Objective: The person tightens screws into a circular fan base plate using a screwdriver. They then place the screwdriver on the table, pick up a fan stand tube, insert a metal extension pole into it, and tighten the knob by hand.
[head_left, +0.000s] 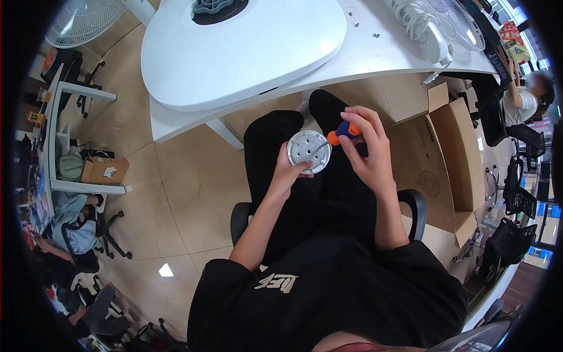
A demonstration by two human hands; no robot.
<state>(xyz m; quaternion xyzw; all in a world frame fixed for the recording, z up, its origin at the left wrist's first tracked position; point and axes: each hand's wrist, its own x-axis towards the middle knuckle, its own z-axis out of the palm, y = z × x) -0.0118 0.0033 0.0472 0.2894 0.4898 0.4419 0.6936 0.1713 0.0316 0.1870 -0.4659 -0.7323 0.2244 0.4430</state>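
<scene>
My left hand (287, 173) grips a round white disc (305, 142) with several dark holes in its face, holding it above my lap. In my right hand (370, 151) is a short screwdriver (345, 130) with an orange and blue handle, pinched by the thumb and fingers. Its thin shaft points down-left across the disc, the tip lying over the disc's face near a hole. Whether the tip sits in a screw is too small to tell. Part of the disc's lower edge is hidden by my left thumb.
Ahead, a large white fan base (246, 64) lies on the white table (375, 58). Small screws (376, 35), a white fan part with a cord (431, 41) and a fan grille (460, 23) are there too. An open cardboard box (437, 170) stands at my right.
</scene>
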